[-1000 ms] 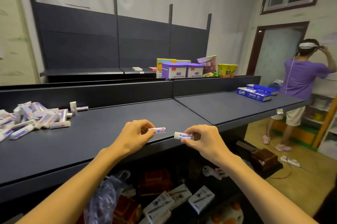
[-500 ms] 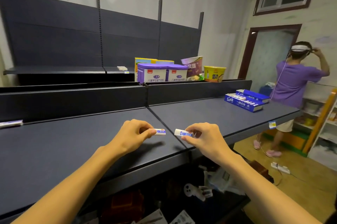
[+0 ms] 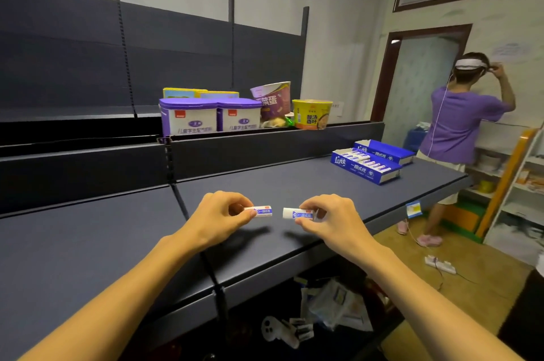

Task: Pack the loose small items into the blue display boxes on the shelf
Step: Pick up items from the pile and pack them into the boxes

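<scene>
- The left hand [image 3: 219, 218] pinches 1 small white-and-blue packet, the left packet [image 3: 259, 211], between thumb and fingertips, holding it by its left end above the shelf [image 3: 88, 249] near the front edge.
- The right hand [image 3: 331, 221] pinches a matching right packet [image 3: 297, 213] by its right end, so the 2 free ends face each other with a gap between them.
- Both packets hang clear of the shelf surface; their shadows lie on it just below.
- 2 blue display boxes [image 3: 368, 169] sit at the far right end of the shelf, close to its back edge, well apart from the hands. The nearer one already shows a row of similar packets; how full the farther one is cannot be told.
- Handling, as a judgement: each packet looks light and stiff, a small carton that a 2-finger pinch carries easily. Glossy print may make it a little slippery, so a grip across the long flat sides near 1 end suits best, leaving the other end free to slide into the row.
- Squeezing hard could dent thin card, so light pressure seems wise.
- Tubs and cup-noodle bowls [image 3: 312, 113] stand on the higher ledge behind; another person [image 3: 459, 122] stands by the door at the right.
</scene>
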